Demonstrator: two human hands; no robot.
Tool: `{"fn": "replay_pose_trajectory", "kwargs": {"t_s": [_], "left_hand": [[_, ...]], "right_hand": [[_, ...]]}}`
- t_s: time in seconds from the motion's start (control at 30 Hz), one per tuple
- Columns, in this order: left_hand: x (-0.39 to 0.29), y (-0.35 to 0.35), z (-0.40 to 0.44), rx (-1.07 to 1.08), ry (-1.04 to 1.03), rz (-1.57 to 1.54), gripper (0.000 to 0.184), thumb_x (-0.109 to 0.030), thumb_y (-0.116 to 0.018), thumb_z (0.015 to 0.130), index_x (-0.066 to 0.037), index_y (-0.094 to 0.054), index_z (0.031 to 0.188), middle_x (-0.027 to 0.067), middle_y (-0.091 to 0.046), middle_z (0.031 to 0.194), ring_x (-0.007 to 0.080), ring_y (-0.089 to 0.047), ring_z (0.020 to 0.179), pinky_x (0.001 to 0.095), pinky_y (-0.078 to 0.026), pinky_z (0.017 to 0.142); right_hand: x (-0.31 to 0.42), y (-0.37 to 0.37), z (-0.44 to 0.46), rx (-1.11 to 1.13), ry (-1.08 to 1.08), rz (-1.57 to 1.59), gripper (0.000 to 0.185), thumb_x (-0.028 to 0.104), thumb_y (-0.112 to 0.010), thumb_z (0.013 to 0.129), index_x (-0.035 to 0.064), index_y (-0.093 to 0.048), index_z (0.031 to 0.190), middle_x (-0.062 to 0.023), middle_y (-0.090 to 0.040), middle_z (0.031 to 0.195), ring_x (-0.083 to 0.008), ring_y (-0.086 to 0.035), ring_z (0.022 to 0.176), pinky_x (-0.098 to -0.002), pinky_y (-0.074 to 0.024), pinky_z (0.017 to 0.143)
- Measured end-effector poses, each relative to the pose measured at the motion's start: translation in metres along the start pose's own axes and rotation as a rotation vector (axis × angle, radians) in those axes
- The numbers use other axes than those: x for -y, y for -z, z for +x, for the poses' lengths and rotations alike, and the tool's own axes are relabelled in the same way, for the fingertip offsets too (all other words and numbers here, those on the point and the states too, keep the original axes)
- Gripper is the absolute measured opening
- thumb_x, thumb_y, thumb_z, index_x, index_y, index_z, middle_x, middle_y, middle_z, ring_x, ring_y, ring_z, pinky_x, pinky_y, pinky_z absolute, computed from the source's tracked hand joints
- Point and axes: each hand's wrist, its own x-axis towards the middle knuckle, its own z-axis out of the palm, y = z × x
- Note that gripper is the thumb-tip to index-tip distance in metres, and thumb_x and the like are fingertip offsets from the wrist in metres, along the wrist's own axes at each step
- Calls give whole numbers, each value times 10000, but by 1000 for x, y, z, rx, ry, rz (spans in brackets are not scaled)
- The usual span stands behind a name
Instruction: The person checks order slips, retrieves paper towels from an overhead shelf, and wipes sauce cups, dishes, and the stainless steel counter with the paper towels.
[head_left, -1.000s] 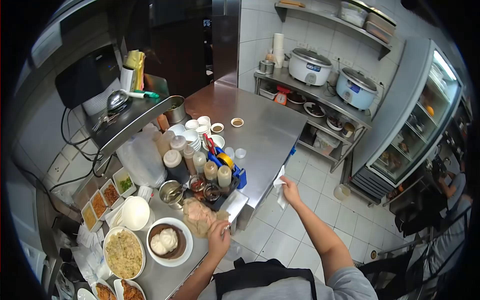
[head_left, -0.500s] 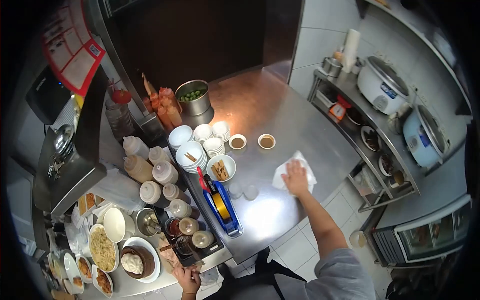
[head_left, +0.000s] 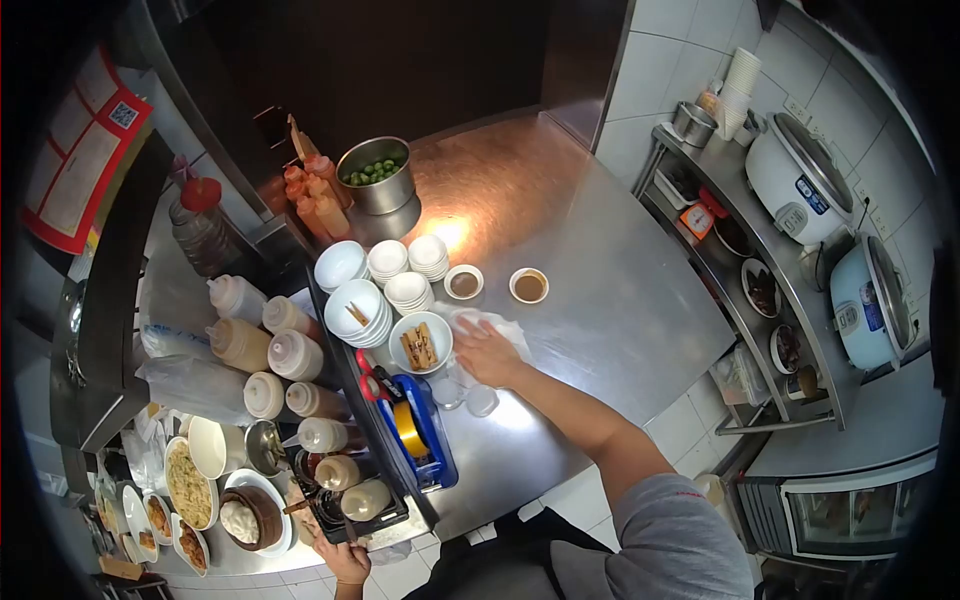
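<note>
My right hand (head_left: pixel 487 350) lies flat with fingers spread on a white cloth (head_left: pixel 512 337), pressing it to the steel table beside a bowl of wooden clothespins (head_left: pixel 420 345). Just below are two small clear cups or lids (head_left: pixel 482 401) and a blue tape dispenser (head_left: pixel 420 430) with yellow tape. Two small cups of brown sauce (head_left: pixel 528 286) stand above the cloth. My left hand (head_left: pixel 342 558) is at the counter's front edge, below a black tray of jars (head_left: pixel 385 525). Its fingers look bent together, and whatever they hold is hidden.
Stacked white bowls (head_left: pixel 362 312) and squeeze bottles (head_left: pixel 295 355) line the left side. A steel pot of green produce (head_left: pixel 376 178) stands at the back. Plated food (head_left: pixel 190 485) fills the lower left. Rice cookers (head_left: pixel 797 180) sit on the shelf at right.
My right hand has slid the white cloth leftward across the table, up to the clothespin bowl. The view has shifted; my left hand stays by the counter edge.
</note>
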Motion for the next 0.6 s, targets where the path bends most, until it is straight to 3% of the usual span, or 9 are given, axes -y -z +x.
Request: {"fn": "replay_pose_trajectory", "kwargs": {"t_s": [0.1, 0.2, 0.43, 0.6], "left_hand": [[-1, 1, 1, -4, -13, 17, 558, -125, -502, 645, 7, -500, 1188, 248, -443, 1233, 428, -397, 1097, 512, -278, 912], [-1, 1, 1, -27, -26, 7, 553, -124, -503, 640, 7, -501, 1177, 247, -449, 1214, 426, -402, 1082, 509, -280, 904], [-2, 2, 3, -52, -50, 11, 522, -124, -508, 641, 7, -511, 1147, 246, -460, 1179, 420, -416, 1059, 506, -280, 894], [-12, 14, 9, -3, -33, 0, 558, -136, -465, 705, 25, -448, 1239, 273, -428, 1239, 446, -379, 1121, 542, -237, 950]], "right_hand": [[-5, 5, -30, 29, 188, 66, 476, 248, -455, 909, 129, -373, 1363, -24, -311, 1454, -205, -227, 1364, -450, -231, 1081], [-28, 15, -52, 47, 188, 86, 484, 211, -460, 902, 130, -363, 1369, -14, -303, 1460, -189, -243, 1357, -446, -237, 1074], [-6, -3, -2, -137, -146, 14, 497, 204, -432, 902, 109, -348, 1383, -21, -281, 1474, -199, -258, 1353, -444, -235, 1078], [-5, 7, -64, -76, 133, 85, 489, 209, -439, 887, 108, -387, 1363, -34, -316, 1457, -215, -280, 1344, -467, -252, 1065]]}}
